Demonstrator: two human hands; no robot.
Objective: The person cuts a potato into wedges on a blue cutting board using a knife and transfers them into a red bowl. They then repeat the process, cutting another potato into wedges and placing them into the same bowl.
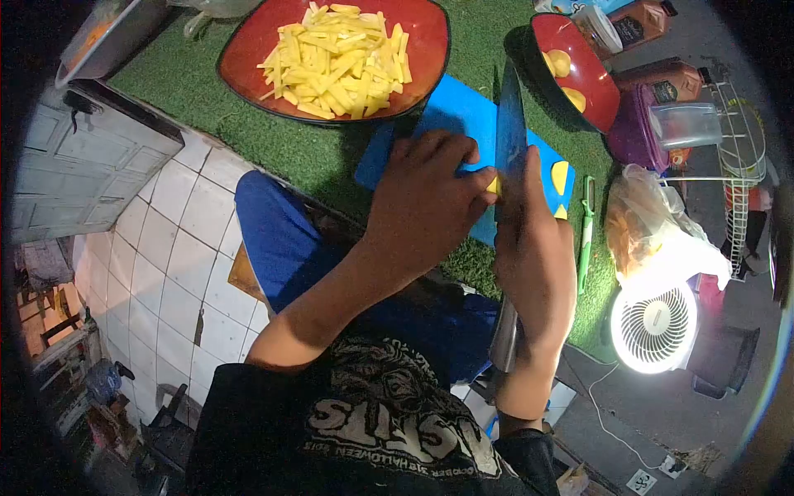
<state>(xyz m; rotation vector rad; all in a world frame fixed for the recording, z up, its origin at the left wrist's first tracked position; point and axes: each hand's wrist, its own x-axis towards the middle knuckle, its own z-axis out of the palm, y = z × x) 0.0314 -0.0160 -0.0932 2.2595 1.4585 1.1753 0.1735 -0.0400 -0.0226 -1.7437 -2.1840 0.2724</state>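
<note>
Right hand [536, 248] wrapped around the knife [513, 124], left hand [430, 198] pinching the yellow piece [494, 186] beside its blade over the blue board [467, 107], with bare green turf [273, 153] below the large red bowl [240, 50] and a narrow strip before the peeler [586, 236].

Your left hand [434, 194] partly hides the yellow piece [494, 185] and the board [463, 107]'s near edge; your right hand [536, 248], the knife [512, 124].
</note>
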